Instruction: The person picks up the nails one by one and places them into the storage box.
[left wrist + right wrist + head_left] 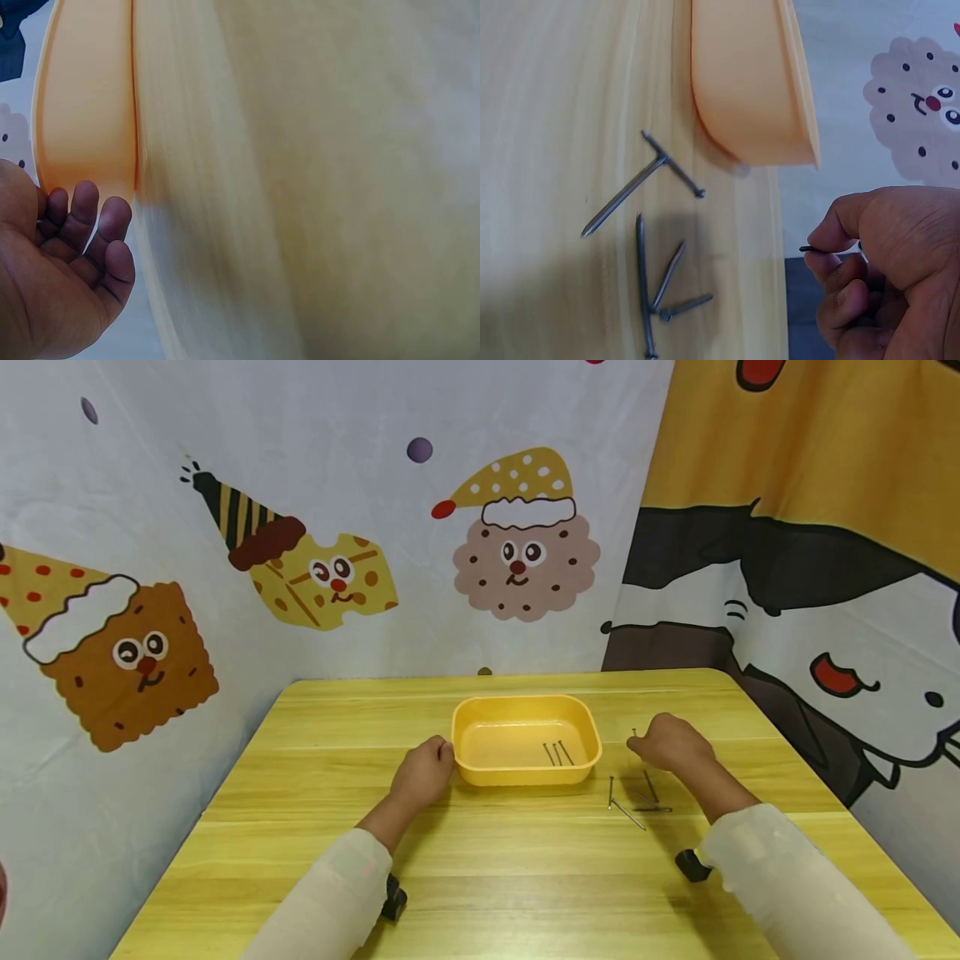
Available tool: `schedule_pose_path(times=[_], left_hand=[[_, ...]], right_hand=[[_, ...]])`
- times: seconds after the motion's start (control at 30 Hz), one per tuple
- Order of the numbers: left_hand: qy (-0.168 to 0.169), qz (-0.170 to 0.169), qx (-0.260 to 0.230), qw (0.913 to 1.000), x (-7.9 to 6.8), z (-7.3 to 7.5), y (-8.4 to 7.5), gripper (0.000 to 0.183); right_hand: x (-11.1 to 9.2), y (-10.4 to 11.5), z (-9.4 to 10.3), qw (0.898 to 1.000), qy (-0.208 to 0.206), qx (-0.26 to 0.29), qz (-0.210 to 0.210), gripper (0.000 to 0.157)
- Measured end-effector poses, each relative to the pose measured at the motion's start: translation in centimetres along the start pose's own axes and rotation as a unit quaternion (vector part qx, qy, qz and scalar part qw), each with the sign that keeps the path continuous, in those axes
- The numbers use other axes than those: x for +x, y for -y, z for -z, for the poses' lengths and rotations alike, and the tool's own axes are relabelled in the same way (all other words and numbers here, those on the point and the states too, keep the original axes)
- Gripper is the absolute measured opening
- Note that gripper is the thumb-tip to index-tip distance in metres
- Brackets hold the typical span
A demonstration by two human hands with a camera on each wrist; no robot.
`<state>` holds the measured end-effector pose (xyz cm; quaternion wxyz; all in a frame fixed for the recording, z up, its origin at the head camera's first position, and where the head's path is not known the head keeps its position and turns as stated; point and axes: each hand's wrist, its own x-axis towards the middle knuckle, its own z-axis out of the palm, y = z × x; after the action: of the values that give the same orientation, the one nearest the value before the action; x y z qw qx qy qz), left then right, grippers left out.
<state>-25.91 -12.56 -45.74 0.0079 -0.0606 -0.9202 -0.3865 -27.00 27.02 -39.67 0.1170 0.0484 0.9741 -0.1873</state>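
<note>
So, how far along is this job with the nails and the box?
Looks done: three nails lie inside the yellow box. In hand: the right hand pinches another nail, outside the box, while the left hand is at the box's side. Probably left: five loose nails on the table.

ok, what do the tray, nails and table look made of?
Tray: probably plastic, smooth, slightly glossy; thin, even-coloured walls, rounded corners.
Nails: metal, likely steel; grey with a faint sheen.
Table: wood or wood-look laminate, satin; grain streaks show, can't tell which.
</note>
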Motion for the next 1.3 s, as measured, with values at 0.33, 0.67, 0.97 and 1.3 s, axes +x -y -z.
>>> schedule_pose_path(times=[0.33, 0.67, 0.97, 1.3], left_hand=[[-0.002, -0.003, 0.005, 1.0, 0.0, -0.1, 0.1, 0.034], [0.0, 0.002, -0.004, 1.0, 0.2, -0.2, 0.2, 0.033], [0.002, 0.004, -0.006, 1.0, 0.1, 0.0, 0.2, 0.033], [0.004, -0.005, -0.008, 0.9999, 0.2, 0.0, 0.4, 0.034]], right_hand=[[0.0, 2.4, 0.1, 1.0, -0.007, -0.005, 0.004, 0.047], [0.2, 4.3, -0.2, 1.0, -0.009, 0.001, 0.01, 0.047], [0.6, 6.5, -0.8, 0.999, 0.005, 0.014, 0.034, 0.049], [0.7, 8.7, -1.8, 0.998, 0.01, 0.031, 0.049, 0.046]])
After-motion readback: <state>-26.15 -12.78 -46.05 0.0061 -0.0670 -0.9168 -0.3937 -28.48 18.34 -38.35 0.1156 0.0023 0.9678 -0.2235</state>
